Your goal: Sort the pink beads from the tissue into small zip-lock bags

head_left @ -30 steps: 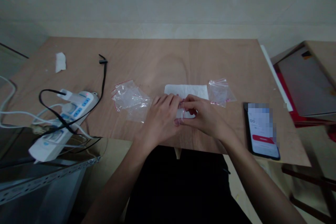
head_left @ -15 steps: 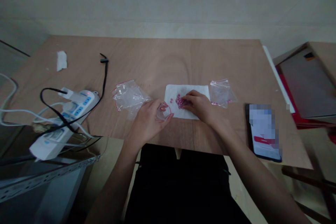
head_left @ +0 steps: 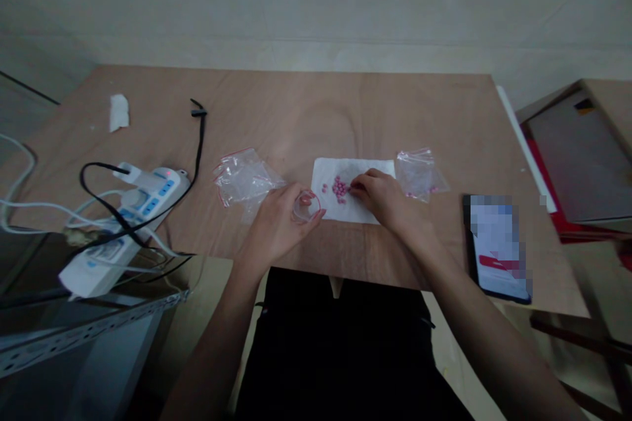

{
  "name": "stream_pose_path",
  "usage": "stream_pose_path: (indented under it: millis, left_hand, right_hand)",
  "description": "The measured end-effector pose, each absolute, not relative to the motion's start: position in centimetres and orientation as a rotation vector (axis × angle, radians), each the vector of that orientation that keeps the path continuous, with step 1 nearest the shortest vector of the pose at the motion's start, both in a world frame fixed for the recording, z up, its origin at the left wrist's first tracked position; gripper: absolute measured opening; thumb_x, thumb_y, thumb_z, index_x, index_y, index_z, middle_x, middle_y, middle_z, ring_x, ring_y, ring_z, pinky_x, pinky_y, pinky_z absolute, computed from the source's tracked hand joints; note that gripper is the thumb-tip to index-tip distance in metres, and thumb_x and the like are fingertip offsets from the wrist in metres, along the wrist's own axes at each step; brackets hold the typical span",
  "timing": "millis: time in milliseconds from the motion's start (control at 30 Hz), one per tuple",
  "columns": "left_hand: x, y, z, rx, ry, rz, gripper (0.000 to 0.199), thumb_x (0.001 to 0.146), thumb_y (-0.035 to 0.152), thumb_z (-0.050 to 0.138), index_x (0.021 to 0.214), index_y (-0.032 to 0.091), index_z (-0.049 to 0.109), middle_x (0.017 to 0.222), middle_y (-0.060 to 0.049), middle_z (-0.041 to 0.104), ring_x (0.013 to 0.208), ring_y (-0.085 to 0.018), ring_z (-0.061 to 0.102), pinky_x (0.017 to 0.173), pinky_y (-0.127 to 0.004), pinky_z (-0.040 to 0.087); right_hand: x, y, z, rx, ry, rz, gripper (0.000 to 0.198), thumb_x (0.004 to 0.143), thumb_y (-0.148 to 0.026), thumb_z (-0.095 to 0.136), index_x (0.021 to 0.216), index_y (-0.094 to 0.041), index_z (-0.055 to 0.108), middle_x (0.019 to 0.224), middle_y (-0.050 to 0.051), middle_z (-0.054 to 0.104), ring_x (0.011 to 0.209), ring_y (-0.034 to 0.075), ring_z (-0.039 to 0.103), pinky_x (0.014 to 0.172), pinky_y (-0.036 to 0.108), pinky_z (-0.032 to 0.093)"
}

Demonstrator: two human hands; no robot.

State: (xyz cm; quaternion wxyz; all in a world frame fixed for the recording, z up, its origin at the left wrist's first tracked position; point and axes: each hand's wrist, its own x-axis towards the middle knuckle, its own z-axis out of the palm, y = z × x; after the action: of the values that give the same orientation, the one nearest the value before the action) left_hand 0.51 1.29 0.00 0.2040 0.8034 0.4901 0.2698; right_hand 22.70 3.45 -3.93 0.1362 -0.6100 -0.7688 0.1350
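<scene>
Now left hand (head_left: pixel 276 223) cupping bag (head_left: pixel 306 206), right hand (head_left: pixel 382 197) pinching beads (head_left: pixel 339 188)

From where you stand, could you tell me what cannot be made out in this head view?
- Phone screen: blurred over, unreadable.
- Pink beads: too small to count or tell their shape.
- Right hand: its fingertips curl down at the beads, so whether it pinches one is hidden.
- Small clear bag in the left hand: contents too faint to tell.
- Power strip: near end cut off by the dark shelf edge.

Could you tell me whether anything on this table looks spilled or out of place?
Nothing looks spilled: the pink beads sit in a loose cluster on the white tissue. Only the power strip looks odd, overhanging the table's near-left edge.
</scene>
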Motion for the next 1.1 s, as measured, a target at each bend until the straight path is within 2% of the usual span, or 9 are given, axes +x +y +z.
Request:
stream_pose_path:
  millis: [267, 400, 533, 733, 833, 967, 1033, 1100]
  left_hand:
    - [0.7, 1.4, 0.0, 2.238, 1.324, 0.788, 0.019, 0.079, 0.024, 0.073, 0.089, 0.019, 0.058, 0.081, -0.001, 0.070, 0.075, -0.018, 0.068, 0.071, -0.032, 0.054]
    - [0.8, 1.4, 0.1, 2.222, 1.343, 0.781, 0.018, 0.079, 0.024, 0.073, 0.088, 0.019, 0.058, 0.081, -0.002, 0.070, 0.075, -0.018, 0.068, 0.072, -0.032, 0.054]
    - [1.0, 1.4, 0.2, 2.212, 1.341, 0.784, 0.018, 0.079, 0.025, 0.072, 0.089, 0.019, 0.058, 0.081, -0.002, 0.070, 0.076, -0.017, 0.067, 0.071, -0.031, 0.053]
    - [1.3, 1.5, 0.2, 2.149, 1.312, 0.860, 0.017, 0.079, 0.024, 0.072, 0.087, 0.019, 0.058, 0.080, -0.001, 0.070, 0.073, -0.016, 0.067, 0.068, -0.029, 0.053]
    - [1.9, 1.7, 0.1, 2.093, 1.308, 0.912, 0.017, 0.077, 0.024, 0.073, 0.085, 0.019, 0.058, 0.080, -0.001, 0.069, 0.074, -0.015, 0.067, 0.069, -0.028, 0.053]
    - [3.6, 1.9, 0.2, 2.027, 1.248, 0.984, 0.018, 0.075, 0.022, 0.072, 0.086, 0.019, 0.057, 0.080, 0.000, 0.068, 0.074, -0.015, 0.065, 0.068, -0.027, 0.052]
    - [4.5, 2.0, 0.4, 2.004, 1.182, 1.021, 0.020, 0.072, 0.018, 0.070, 0.085, 0.020, 0.055, 0.082, 0.000, 0.068, 0.075, -0.015, 0.065, 0.067, -0.027, 0.050]
    - [5.2, 2.1, 0.6, 1.984, 1.139, 1.049, 0.021, 0.070, 0.015, 0.068, 0.083, 0.020, 0.052, 0.082, 0.000, 0.067, 0.074, -0.015, 0.063, 0.066, -0.026, 0.049]
  right_hand:
    - [23.8, 3.8, -3.4, -1.773, -2.222, 0.441, 0.010, 0.084, -0.015, 0.062, 0.086, -0.013, 0.072, 0.082, 0.010, 0.071, 0.071, 0.018, 0.063, 0.064, 0.028, 0.044]
    - [23.6, 3.6, -3.3, -1.799, -2.190, 0.440, 0.015, 0.081, -0.011, 0.059, 0.084, -0.012, 0.074, 0.079, 0.011, 0.071, 0.068, 0.018, 0.062, 0.062, 0.028, 0.042]
    - [23.4, 3.6, -3.6, -1.818, -2.121, 0.440, 0.018, 0.079, -0.009, 0.057, 0.082, -0.011, 0.075, 0.080, 0.013, 0.072, 0.070, 0.020, 0.064, 0.065, 0.031, 0.044]
    - [24.3, 4.0, -3.2, -1.793, -1.946, 0.553, 0.013, 0.075, -0.011, 0.064, 0.082, -0.013, 0.075, 0.076, 0.009, 0.074, 0.068, 0.018, 0.066, 0.066, 0.031, 0.051]
    - [24.0, 3.3, -2.0, -1.671, -1.737, 0.689, 0.011, 0.077, -0.020, 0.066, 0.083, -0.013, 0.074, 0.077, 0.007, 0.074, 0.066, 0.016, 0.068, 0.064, 0.030, 0.055]
    - [21.8, 1.7, 1.5, -1.235, -1.505, 1.002, 0.016, 0.076, -0.030, 0.072, 0.084, -0.016, 0.073, 0.077, 0.004, 0.073, 0.069, 0.015, 0.068, 0.065, 0.029, 0.056]
    - [20.5, 1.1, 3.4, -1.170, -1.632, 1.034, 0.010, 0.079, -0.025, 0.070, 0.084, -0.017, 0.073, 0.076, 0.002, 0.073, 0.068, 0.014, 0.066, 0.064, 0.027, 0.053]
    - [19.7, 0.8, 4.9, -1.215, -1.869, 0.917, 0.007, 0.082, -0.017, 0.067, 0.085, -0.017, 0.073, 0.076, 0.002, 0.072, 0.067, 0.013, 0.064, 0.064, 0.026, 0.050]
